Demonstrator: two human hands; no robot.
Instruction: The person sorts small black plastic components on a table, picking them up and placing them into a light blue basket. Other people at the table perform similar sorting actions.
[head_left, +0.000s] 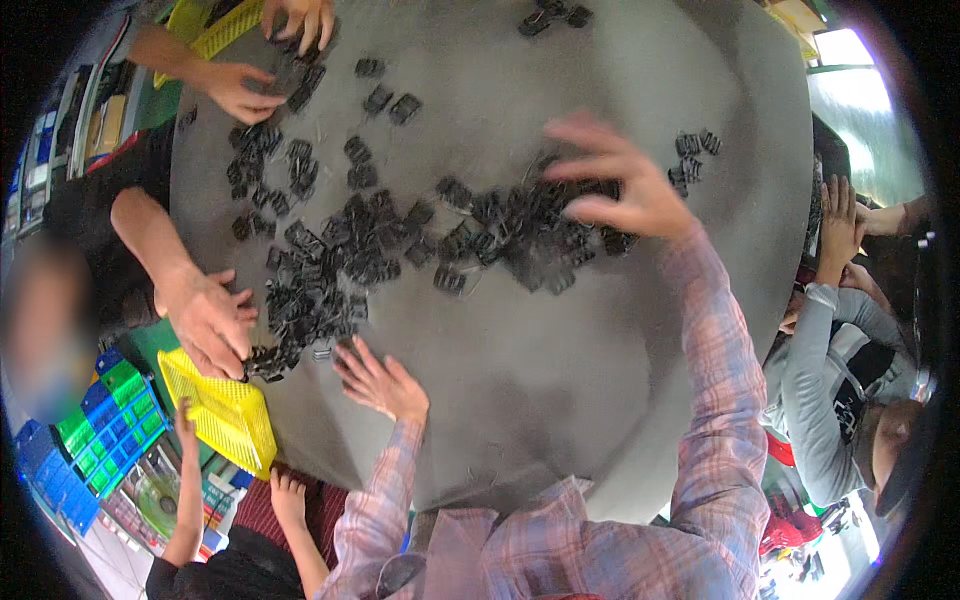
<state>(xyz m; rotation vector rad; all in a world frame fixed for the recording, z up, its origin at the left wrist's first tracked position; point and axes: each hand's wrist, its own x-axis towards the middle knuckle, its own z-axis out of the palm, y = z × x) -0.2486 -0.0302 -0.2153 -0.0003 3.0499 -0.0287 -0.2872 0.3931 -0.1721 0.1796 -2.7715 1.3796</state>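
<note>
Small black plastic parts (375, 240) lie in a loose heap across the grey round table (560, 400). My left hand (385, 385) rests flat at the near edge of the heap, fingers spread, with nothing in it. Over the right end of the heap is my right hand (625, 185), its fingers apart and smeared by motion; no part shows in its grip. Whether its fingertips touch the parts below, I cannot tell.
A co-worker's hand (205, 320) reaches to the heap's left end; other hands (240, 90) work at the upper left. Someone at the lower left holds a yellow basket (220, 410) at the table's edge. A person in grey (830, 370) sits on the right.
</note>
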